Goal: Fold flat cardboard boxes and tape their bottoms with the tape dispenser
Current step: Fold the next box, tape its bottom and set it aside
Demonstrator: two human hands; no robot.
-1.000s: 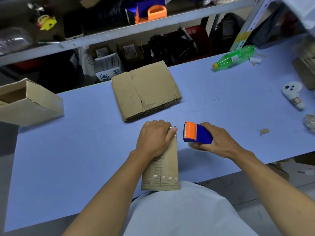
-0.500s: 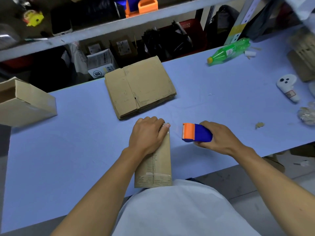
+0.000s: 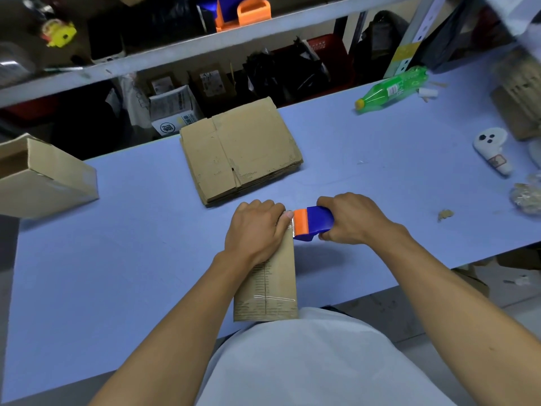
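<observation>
A folded cardboard box (image 3: 270, 285) stands against my body at the near edge of the blue table (image 3: 117, 259), its taped bottom facing up. My left hand (image 3: 254, 230) lies over the box's far end, fingers curled over the edge. My right hand (image 3: 351, 219) grips the blue and orange tape dispenser (image 3: 311, 224), whose orange head touches the box's far right corner beside my left thumb. A strip of clear tape crosses the box near my body. Behind them lies a stack of flat cardboard boxes (image 3: 240, 150).
A folded open box (image 3: 44, 177) sits at the table's left edge. A green bottle (image 3: 392, 89) lies at the back right, a white ghost-shaped object (image 3: 491, 150) and crumpled plastic (image 3: 527, 194) at the right. Cluttered shelves (image 3: 205, 45) rise behind the table.
My right hand has brought the tape dispenser leftward from beside the box until its orange head meets the box's far right corner. My left hand stays on the box.
</observation>
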